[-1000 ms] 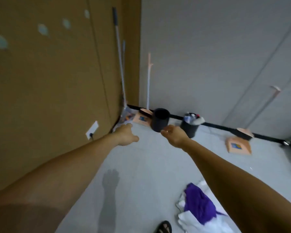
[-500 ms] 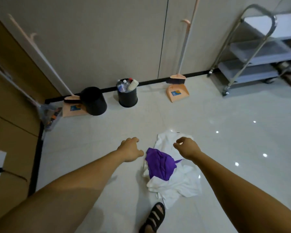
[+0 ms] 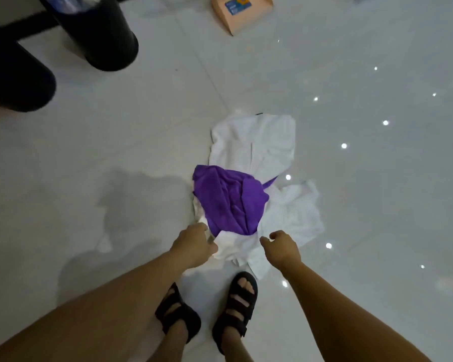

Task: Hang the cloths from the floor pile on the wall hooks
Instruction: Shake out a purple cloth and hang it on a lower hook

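The floor pile lies on the pale tiles just ahead of my feet. It is a crumpled purple cloth [image 3: 230, 199] on top of white cloths [image 3: 262, 142]. My left hand [image 3: 194, 244] reaches down to the pile's near left edge, its loosely curled fingers meeting the white fabric there with no clear grip. My right hand [image 3: 281, 245] hovers just over the near right part of the white cloth, fingers loosely curled and holding nothing. No wall hooks are in view.
Two black bins [image 3: 100, 35] [image 3: 13, 79] stand at the top left. A peach dustpan [image 3: 243, 14] lies at the top centre. My sandalled feet [image 3: 178, 312] [image 3: 237, 307] stand right behind the pile. Glossy tile floor [image 3: 377, 205] stretches to the right.
My view has tipped from the wall corner down to the floor. Both hands have dropped from in front of the wall to the near edge of the pile.
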A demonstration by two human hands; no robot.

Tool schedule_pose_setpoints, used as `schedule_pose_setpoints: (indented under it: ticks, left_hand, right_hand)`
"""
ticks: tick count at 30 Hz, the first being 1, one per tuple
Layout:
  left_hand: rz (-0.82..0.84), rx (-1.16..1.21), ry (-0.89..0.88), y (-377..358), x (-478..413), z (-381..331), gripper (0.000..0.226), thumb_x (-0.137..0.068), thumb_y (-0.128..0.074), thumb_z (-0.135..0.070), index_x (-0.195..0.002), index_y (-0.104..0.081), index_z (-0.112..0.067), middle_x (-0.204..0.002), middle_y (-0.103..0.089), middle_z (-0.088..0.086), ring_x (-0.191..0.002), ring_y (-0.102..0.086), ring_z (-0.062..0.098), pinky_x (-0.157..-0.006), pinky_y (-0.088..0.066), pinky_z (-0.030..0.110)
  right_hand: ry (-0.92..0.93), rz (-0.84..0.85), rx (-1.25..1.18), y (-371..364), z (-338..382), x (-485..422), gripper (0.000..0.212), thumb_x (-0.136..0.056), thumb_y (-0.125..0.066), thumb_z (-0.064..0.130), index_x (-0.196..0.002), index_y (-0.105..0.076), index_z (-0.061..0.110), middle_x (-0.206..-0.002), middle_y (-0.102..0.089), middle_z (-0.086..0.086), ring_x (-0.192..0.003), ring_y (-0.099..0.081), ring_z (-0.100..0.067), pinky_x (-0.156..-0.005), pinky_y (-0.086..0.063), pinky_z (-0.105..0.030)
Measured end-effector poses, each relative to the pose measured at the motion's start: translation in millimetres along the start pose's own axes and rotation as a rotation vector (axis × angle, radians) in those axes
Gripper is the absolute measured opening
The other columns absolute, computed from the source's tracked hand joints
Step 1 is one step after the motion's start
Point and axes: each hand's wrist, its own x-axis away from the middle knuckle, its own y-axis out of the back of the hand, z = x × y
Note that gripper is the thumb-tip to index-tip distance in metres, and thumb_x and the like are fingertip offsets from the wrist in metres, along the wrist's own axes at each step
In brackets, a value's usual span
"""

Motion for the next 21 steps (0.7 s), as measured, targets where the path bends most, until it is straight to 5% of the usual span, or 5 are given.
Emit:
schedule_pose_setpoints:
  ticks: [5,8,12,16,21]
  left_hand:
    - [-0.019,0.047,-0.027,-48,-84,28,0.057,-0.083,-0.062,-0.035,-0.134,-0.046,-0.015,-0.134,-0.052,0.005,-0.119,-0.052,0.023,-0.097,-0.045,0.035]
    - [0.000,0.032,-0.019,-68,-95,50,0.057,-0.085,-0.061,-0.035,-0.136,-0.046,-0.015,-0.136,-0.050,0.005,-0.120,-0.051,0.024,-0.098,-0.044,0.035]
    - [0.035,0.022,0.009,-75,-85,70,0.061,-0.087,-0.060,-0.038,-0.141,-0.041,-0.016,-0.141,-0.045,0.005,-0.126,-0.046,0.023,-0.102,-0.040,0.033]
    - [0.019,0.055,-0.011,-48,-55,55,0.064,-0.086,-0.061,-0.038,-0.142,-0.039,-0.016,-0.141,-0.044,0.005,-0.124,-0.046,0.021,-0.098,-0.040,0.029]
    - [-0.024,0.123,-0.206,27,15,-14,0.083,-0.076,-0.072,-0.049,-0.144,-0.034,-0.021,-0.145,-0.042,0.000,-0.128,-0.045,0.019,-0.104,-0.040,0.035]
  right_hand:
    - [-0.074,-0.016,0.072,-73,-33,-88,0.045,-0.095,-0.049,0.045,-0.120,-0.054,0.007,-0.117,-0.063,-0.010,-0.096,-0.057,-0.025,-0.080,-0.041,-0.031]
    - [-0.117,-0.007,0.126,-97,-42,-112,0.045,-0.096,-0.047,0.047,-0.116,-0.056,0.008,-0.112,-0.064,-0.010,-0.100,-0.060,-0.027,-0.083,-0.044,-0.035]
    - [-0.153,-0.075,0.170,-98,-35,-118,0.024,-0.098,-0.044,0.026,-0.109,-0.058,0.009,-0.102,-0.062,-0.009,-0.094,-0.061,-0.027,-0.080,-0.044,-0.033]
    - [0.006,-0.190,-0.049,-69,-6,-84,0.020,-0.094,-0.047,0.029,-0.084,-0.051,0.012,-0.074,-0.055,-0.002,-0.070,-0.054,-0.020,-0.065,-0.042,-0.030]
    - [0.250,-0.274,-0.369,8,62,17,0.022,-0.088,-0.053,0.025,-0.069,-0.051,0.013,-0.071,-0.060,-0.010,-0.067,-0.056,-0.022,-0.064,-0.047,-0.036]
